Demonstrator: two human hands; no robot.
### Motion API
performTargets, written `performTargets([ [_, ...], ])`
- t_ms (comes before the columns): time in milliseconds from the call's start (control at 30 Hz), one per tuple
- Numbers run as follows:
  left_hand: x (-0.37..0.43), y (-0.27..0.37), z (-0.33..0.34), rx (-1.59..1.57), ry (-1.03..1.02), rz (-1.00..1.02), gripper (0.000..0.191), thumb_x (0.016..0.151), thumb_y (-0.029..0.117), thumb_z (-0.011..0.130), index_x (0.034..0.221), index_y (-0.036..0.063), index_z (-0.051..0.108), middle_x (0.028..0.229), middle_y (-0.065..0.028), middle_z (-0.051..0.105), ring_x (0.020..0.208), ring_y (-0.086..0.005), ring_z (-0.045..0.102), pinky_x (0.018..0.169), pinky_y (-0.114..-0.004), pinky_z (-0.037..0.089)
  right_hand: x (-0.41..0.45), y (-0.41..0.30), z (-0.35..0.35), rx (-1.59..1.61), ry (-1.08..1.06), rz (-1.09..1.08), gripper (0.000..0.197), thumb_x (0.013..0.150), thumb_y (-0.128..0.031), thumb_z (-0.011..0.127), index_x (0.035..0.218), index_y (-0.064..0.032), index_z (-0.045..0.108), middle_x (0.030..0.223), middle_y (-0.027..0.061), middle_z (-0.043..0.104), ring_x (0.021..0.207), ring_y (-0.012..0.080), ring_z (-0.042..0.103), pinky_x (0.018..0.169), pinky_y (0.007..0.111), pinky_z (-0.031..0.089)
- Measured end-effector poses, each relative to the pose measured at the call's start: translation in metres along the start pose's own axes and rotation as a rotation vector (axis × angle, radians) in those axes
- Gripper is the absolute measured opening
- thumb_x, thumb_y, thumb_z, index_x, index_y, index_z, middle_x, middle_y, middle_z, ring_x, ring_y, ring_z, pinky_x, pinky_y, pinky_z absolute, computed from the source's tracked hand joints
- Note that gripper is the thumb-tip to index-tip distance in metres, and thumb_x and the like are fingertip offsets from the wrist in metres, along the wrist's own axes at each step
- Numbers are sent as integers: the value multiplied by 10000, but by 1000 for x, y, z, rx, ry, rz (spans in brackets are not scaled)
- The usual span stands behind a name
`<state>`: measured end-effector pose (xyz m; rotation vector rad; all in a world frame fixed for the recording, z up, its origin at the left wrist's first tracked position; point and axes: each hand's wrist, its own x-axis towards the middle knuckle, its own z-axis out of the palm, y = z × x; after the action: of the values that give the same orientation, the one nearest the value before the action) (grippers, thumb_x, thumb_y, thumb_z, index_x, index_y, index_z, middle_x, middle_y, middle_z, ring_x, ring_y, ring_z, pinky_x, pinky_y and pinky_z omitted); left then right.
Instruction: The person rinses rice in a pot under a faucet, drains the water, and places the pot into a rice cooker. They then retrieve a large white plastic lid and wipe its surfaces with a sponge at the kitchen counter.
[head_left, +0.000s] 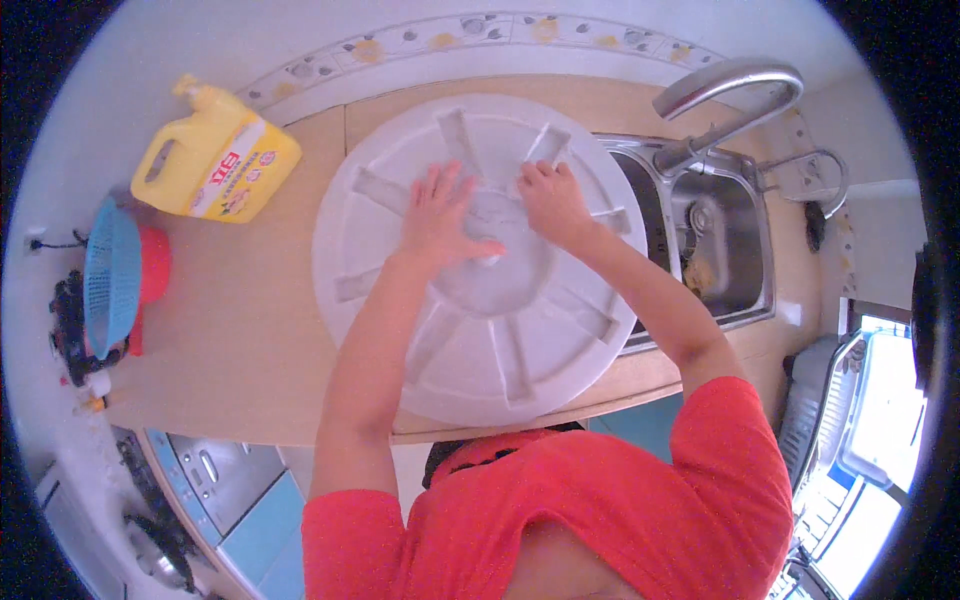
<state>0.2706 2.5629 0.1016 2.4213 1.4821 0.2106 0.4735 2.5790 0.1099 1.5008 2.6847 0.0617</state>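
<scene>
A large round white plastic lid (480, 375) with radial grooves lies on the wooden-coloured counter, its right part over the edge of the sink. My left hand (442, 214) rests on the lid near its round centre, fingers spread and thumb pointing right. Near the groove at the upper right, my right hand (553, 196) touches the lid with curled fingers. Whether those fingers hold something small cannot be seen.
A yellow detergent jug (221, 161) stands at the upper left of the counter (240, 300). A blue plastic colander (112, 281) and a red basin (156, 264) are at the far left. The steel double sink (724, 232) and its curved faucet (739, 82) are at the right.
</scene>
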Motion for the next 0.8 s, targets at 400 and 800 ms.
performTargets([
  [400, -2, -5, 5, -18, 31, 2, 1001, 552, 645, 665, 1346, 119, 356, 1464, -131, 142, 1352, -317, 109, 1085, -460, 93, 0, -12, 7, -189, 44, 82, 295, 695, -118, 559, 962, 4, 586, 1066, 131, 501, 995, 235, 504, 763, 391, 442],
  [800, -1, -6, 3, -13, 33, 10, 1018, 551, 650, 667, 1338, 85, 356, 1447, -153, 175, 1346, -321, 113, 1085, -450, 88, -31, 31, -14, 244, 236, 190, 153, 733, -94, 528, 858, -43, 599, 922, 148, 549, 867, 312, 568, 715, 409, 495],
])
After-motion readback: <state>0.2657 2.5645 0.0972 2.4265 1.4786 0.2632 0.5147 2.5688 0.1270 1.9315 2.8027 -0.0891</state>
